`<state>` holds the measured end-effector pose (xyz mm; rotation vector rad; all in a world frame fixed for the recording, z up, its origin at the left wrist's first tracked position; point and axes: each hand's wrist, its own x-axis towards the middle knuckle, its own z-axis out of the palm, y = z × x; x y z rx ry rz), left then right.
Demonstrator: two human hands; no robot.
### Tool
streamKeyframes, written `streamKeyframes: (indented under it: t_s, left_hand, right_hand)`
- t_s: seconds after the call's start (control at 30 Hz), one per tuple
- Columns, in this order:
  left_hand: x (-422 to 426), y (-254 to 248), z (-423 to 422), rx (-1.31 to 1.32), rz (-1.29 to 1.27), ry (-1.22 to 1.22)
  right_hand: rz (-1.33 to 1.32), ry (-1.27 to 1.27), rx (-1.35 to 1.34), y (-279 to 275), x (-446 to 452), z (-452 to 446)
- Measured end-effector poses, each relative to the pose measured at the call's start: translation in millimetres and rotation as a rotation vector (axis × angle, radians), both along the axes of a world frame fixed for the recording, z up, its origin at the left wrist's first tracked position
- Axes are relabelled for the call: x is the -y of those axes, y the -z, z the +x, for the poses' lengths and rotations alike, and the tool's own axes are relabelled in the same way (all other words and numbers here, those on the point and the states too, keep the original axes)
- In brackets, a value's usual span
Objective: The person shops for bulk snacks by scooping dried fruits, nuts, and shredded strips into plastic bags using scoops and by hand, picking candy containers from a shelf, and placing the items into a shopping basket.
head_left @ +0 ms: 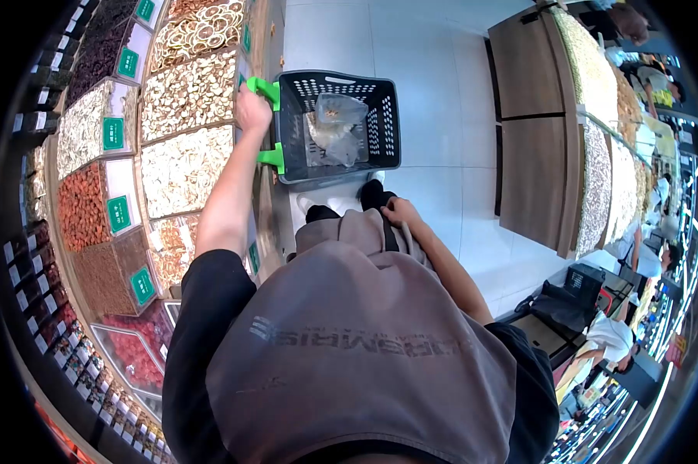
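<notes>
My left hand is closed around the green handle of a dark grey shopping basket with perforated walls. The basket sits low in front of me, beside the wooden edge of the display at the left. Inside it lie clear plastic bags, with some pale contents showing in them. My right hand is beside my thigh at the edge of my grey-brown clothing. Its fingers are curled next to something black, and what they hold, if anything, is hidden.
Display bins of dried goods line the left, including pale slices, red-brown pieces and green labels. Wooden bulk-goods stands border the right across the light tiled floor. Several people and a black cart are further right.
</notes>
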<state>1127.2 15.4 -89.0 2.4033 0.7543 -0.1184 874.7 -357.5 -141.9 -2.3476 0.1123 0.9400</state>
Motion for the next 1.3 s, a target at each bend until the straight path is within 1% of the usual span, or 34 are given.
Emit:
streamKeyframes:
  t_s: [0.07,0.1,0.13,0.2,0.23,0.27,0.3,0.33,0.37,0.43,0.47,0.5,0.57,0.6,0.63,0.67,0.7,0.73,0.77,0.8,0.83,0.87,0.9,0.97,1.0,1.03,1.1,1.17,1.2,1.23,1.3]
  left_hand:
    - [22.3,-6.6,-24.8,0.391,0.656,0.489]
    - [38.8,-5.1,-39.6,0.231,0.619,0.637]
    - [62.3,-14.6,-63.2,0.214,0.500,0.678]
    - [103.1,25.2,-108.8,0.229,0.502,0.713]
    - [127.1,33.8,-128.8,-0.049,0.343,0.682]
    - [146.8,76.3,-166.2,-0.210,0.230,0.619]
    - [157.6,152.2,-199.9,-0.460,0.005,0.558]
    - [170.5,176.3,-221.9,-0.227,-0.189,0.497]
    - [185.2,188.8,-240.3,-0.004,-0.384,0.471]
    - [192.5,134.8,-235.1,-0.436,-0.273,0.107]
    - [194.7,126.0,-236.1,-0.374,-0.253,0.047]
    - [196.1,119.7,-233.5,-0.313,-0.230,-0.013]
    - [198.1,76.1,-229.0,-0.377,-0.253,-0.068]
    - [206.1,90.2,-237.7,-0.357,-0.295,-0.136]
    - [200.7,100.6,-247.0,-0.360,-0.322,-0.154]
    - [209.0,95.0,-247.5,-0.362,-0.309,-0.193]
    - [230.3,89.0,-245.2,-0.362,-0.295,-0.232]
    - [244.5,79.2,-240.0,-0.396,-0.262,-0.187]
    - [253.9,95.2,-249.2,-0.342,-0.318,-0.145]
    - [272.3,81.8,-238.0,-0.403,-0.271,-0.098]
    - [290.6,91.0,-235.4,-0.351,-0.294,-0.008]
    - [295.7,86.1,-222.9,-0.403,-0.299,0.141]
    - [293.5,81.6,-213.2,-0.445,-0.311,0.197]
    - [311.2,86.5,-183.9,-0.443,-0.462,0.253]
    - [309.4,84.4,-169.9,-0.480,-0.506,0.270]
    - [305.9,98.1,-160.2,-0.535,-0.527,0.260]
    - [296.6,129.8,-133.1,-0.704,-0.464,0.346]
    - [280.1,178.7,-114.3,-0.604,-0.446,0.336]
    - [268.5,218.4,-110.4,-0.525,-0.446,0.318]
    - [263.3,237.4,-92.4,-0.482,-0.367,0.312]
    - [246.7,295.2,-69.1,-0.496,-0.367,0.199]
  right_hand:
    - [-0.008,-0.033,-0.045,6.1,17.3,12.0]
    - [-0.025,-0.055,-0.082,9.3,26.8,17.5]
    - [-0.025,-0.099,-0.086,13.9,36.8,26.6]
    - [0.005,-0.175,-0.123,24.5,64.9,50.6]
    - [0.033,-0.228,-0.146,30.5,76.2,66.7]
    - [0.016,-0.249,-0.093,38.7,89.6,78.8]
    - [0.021,-0.279,-0.056,41.1,100.6,95.4]
    - [0.026,-0.341,-0.069,42.2,111.7,110.1]
    - [0.030,-0.403,-0.081,42.5,118.7,123.6]
    - [-0.010,-0.588,-0.069,37.5,132.8,128.7]
    - [-0.016,-0.722,-0.067,50.1,139.0,128.9]
    - [-0.005,-0.777,-0.069,52.3,143.5,139.1]
    - [0.214,-0.865,-0.126,55.4,140.9,147.7]
    - [0.270,-0.939,-0.078,58.4,145.0,158.8]
    - [0.198,-1.046,-0.113,59.3,137.2,159.8]
    - [0.189,-1.115,-0.137,65.8,134.3,168.4]
    - [0.118,-1.172,-0.148,72.4,129.7,184.2]
    - [0.023,-1.176,-0.179,83.1,124.7,186.6]
    - [-0.044,-1.217,-0.201,83.5,115.0,193.2]
    - [-0.055,-1.181,-0.165,89.6,114.4,193.4]
    - [-0.071,-1.119,-0.162,105.9,113.6,191.0]
    - [-0.039,-0.976,-0.197,124.3,105.1,177.6]
    - [-0.011,-0.832,-0.229,143.1,92.0,158.0]
    - [0.161,-0.726,-0.248,173.5,87.3,133.2]
    - [0.253,-0.661,-0.208,181.9,82.9,116.7]
    - [0.337,-0.613,-0.155,188.3,82.9,109.2]
    - [0.373,-0.510,-0.186,191.6,80.0,108.0]
    - [0.263,-0.326,-0.294,191.3,66.9,128.3]
    - [0.279,-0.273,-0.242,195.4,63.4,142.0]
    - [0.269,-0.245,-0.170,210.0,58.5,153.2]
    - [0.295,-0.043,-0.062,227.9,49.3,170.0]
